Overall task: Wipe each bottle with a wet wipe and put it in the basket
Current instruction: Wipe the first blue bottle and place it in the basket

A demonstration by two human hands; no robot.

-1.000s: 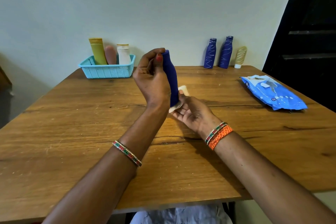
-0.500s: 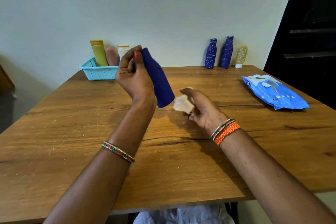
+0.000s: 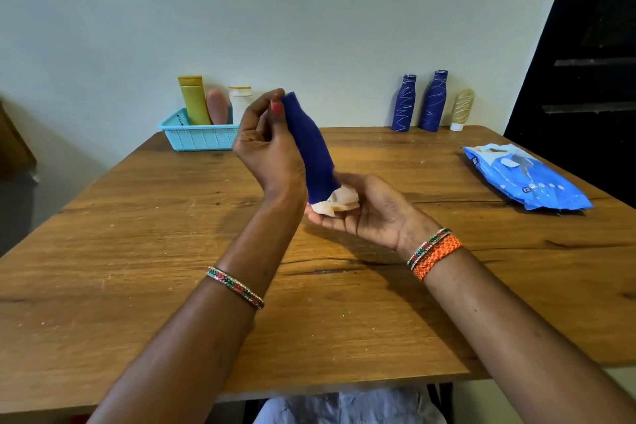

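My left hand [image 3: 266, 148] grips a dark blue bottle [image 3: 311, 151] by its top, holding it tilted above the table's middle. My right hand [image 3: 368, 213] lies palm up under the bottle's base and holds a crumpled whitish wet wipe [image 3: 339, 203] against it. The light blue basket [image 3: 198, 138] stands at the back left, holding a yellow tube [image 3: 194, 100], a pink bottle [image 3: 217, 106] and a white bottle [image 3: 240, 101]. Two blue bottles [image 3: 404, 103] [image 3: 434, 101] and a cream tube [image 3: 461, 109] stand at the back right by the wall.
A blue pack of wet wipes [image 3: 523, 177] lies on the right side of the wooden table [image 3: 137, 251]. A dark door [image 3: 592, 62] stands at the far right. The wall runs directly behind the table's far edge.
The bottle swung left and tilted away from the wipe, then came back. My right hand turned palm up and now presses the wipe under the bottle's base.
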